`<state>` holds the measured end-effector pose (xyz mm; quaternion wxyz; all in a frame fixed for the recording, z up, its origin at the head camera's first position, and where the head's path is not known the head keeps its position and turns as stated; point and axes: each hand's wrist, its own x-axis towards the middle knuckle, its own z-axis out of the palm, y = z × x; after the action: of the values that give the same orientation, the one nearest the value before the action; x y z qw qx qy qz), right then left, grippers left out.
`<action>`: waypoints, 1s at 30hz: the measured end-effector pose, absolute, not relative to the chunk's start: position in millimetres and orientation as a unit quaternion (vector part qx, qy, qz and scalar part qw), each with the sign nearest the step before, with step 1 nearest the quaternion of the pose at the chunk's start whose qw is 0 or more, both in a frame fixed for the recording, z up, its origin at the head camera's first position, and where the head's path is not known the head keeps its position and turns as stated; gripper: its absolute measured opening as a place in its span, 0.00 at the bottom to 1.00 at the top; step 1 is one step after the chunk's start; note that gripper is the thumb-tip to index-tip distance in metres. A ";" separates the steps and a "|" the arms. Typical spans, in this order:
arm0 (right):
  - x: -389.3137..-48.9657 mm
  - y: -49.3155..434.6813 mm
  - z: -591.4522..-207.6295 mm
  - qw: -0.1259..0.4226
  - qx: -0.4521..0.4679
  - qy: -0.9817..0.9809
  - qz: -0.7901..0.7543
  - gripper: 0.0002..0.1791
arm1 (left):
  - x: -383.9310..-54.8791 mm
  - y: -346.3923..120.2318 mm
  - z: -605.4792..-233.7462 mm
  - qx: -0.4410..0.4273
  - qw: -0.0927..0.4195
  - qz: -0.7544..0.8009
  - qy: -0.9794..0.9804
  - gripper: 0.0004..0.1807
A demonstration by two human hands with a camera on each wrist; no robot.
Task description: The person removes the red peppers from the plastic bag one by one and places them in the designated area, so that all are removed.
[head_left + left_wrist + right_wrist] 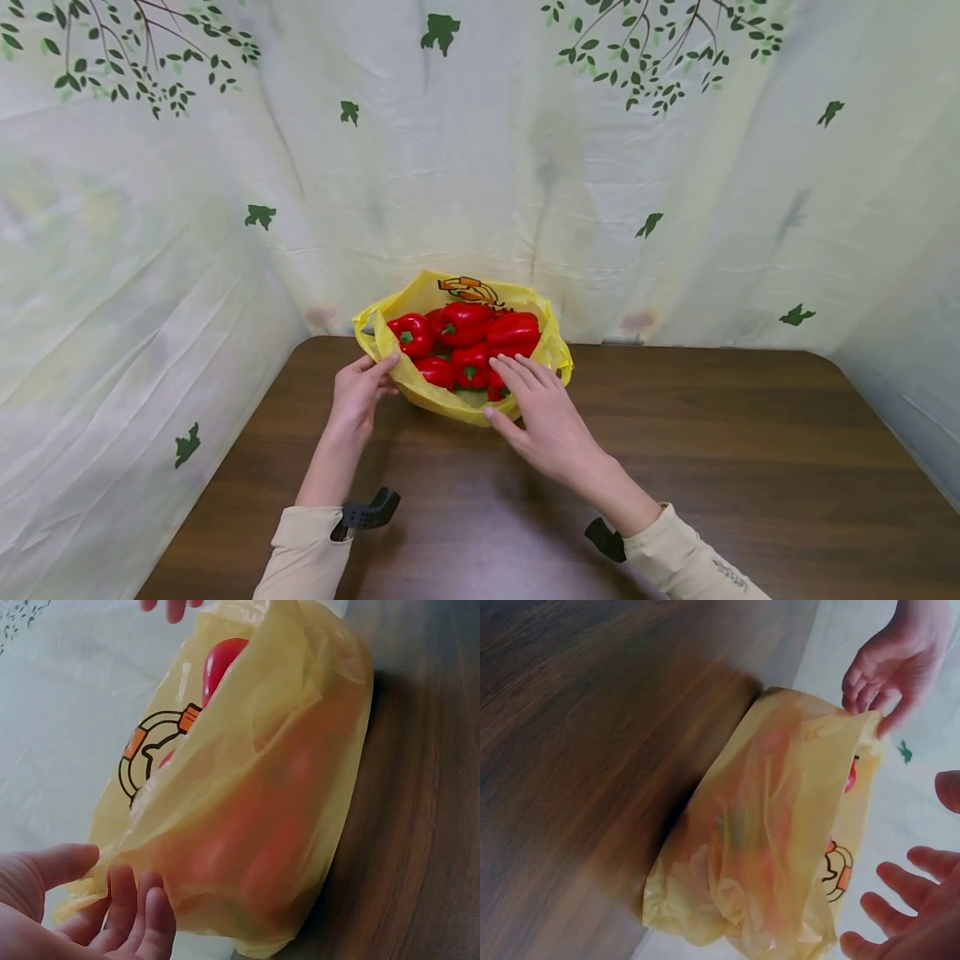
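A yellow plastic bag [442, 404] stands with its mouth spread on the table, holding several red bell peppers [465, 323]. My left hand [358, 396] pinches the left edge of the bag between thumb and fingers; the left wrist view shows this hand [112, 900] at the bag's rim. Over the right front of the bag's mouth hovers my right hand [543, 421], its fingers extended above the peppers. In the right wrist view, that hand [922, 900] has spread fingers with nothing between them. Through the thin plastic [247, 817] the peppers show as red shapes.
The brown wooden table [750, 467] extends to both sides and in front of the bag. Right behind it hangs a pale cloth backdrop [480, 183] with leaf prints, which also closes off the left and right sides.
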<state>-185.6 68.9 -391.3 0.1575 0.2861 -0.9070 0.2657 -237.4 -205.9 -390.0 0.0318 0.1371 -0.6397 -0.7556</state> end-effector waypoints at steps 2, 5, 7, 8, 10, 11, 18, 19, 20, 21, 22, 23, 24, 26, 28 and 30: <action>-186.7 68.6 -391.5 0.157 0.287 -0.906 0.269 0.36 | -235.0 -207.3 -390.8 0.132 0.023 -0.772 -0.621 0.24; -189.6 68.9 -392.2 0.160 0.288 -0.903 0.275 0.36 | -232.2 -208.7 -392.8 0.129 0.019 -0.784 -0.607 0.24; -191.4 68.9 -392.3 0.161 0.288 -0.902 0.279 0.35 | -230.5 -209.0 -394.1 0.130 0.022 -0.783 -0.608 0.24; -192.1 68.9 -392.3 0.159 0.287 -0.902 0.280 0.35 | -229.6 -209.0 -394.7 0.132 0.023 -0.781 -0.610 0.24; -193.8 68.2 -392.2 0.158 0.287 -0.901 0.283 0.35 | -227.5 -209.4 -395.7 0.134 0.024 -0.774 -0.618 0.23; -194.4 67.6 -391.8 0.158 0.288 -0.901 0.285 0.35 | -226.3 -209.7 -396.2 0.135 0.025 -0.769 -0.624 0.23; -200.0 60.6 -389.2 0.165 0.301 -0.890 0.300 0.34 | -220.1 -211.9 -398.6 0.138 0.032 -0.731 -0.668 0.21; -200.9 59.6 -388.9 0.166 0.304 -0.888 0.301 0.34 | -219.7 -211.7 -399.2 0.137 0.034 -0.728 -0.671 0.21; -201.9 58.7 -388.7 0.166 0.305 -0.887 0.304 0.34 | -219.3 -211.4 -399.8 0.137 0.037 -0.726 -0.673 0.20; -202.8 57.8 -388.5 0.167 0.308 -0.885 0.307 0.34 | -219.0 -211.4 -400.5 0.135 0.040 -0.725 -0.674 0.20; -203.6 56.9 -388.2 0.167 0.310 -0.883 0.309 0.34 | -218.8 -211.3 -401.5 0.135 0.044 -0.726 -0.673 0.19; -204.4 55.9 -388.1 0.165 0.311 -0.882 0.312 0.34 | -218.3 -211.3 -402.2 0.134 0.047 -0.727 -0.672 0.19; -205.1 54.8 -388.0 0.163 0.313 -0.881 0.315 0.33 | -217.8 -211.4 -402.8 0.133 0.050 -0.728 -0.671 0.19; -206.2 53.1 -388.0 0.159 0.315 -0.881 0.316 0.33 | -216.5 -211.9 -404.4 0.134 0.054 -0.728 -0.670 0.18; -206.8 51.8 -388.3 0.155 0.316 -0.880 0.317 0.33 | -214.9 -212.7 -405.7 0.137 0.057 -0.726 -0.671 0.18; -207.6 51.1 -389.0 0.153 0.316 -0.881 0.318 0.32 | -213.2 -213.5 -406.9 0.138 0.059 -0.723 -0.675 0.17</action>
<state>-207.6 51.1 -389.0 0.1529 0.3157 -0.8807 0.3184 -213.2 -213.5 -406.9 0.0587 0.1385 -0.6748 -0.7225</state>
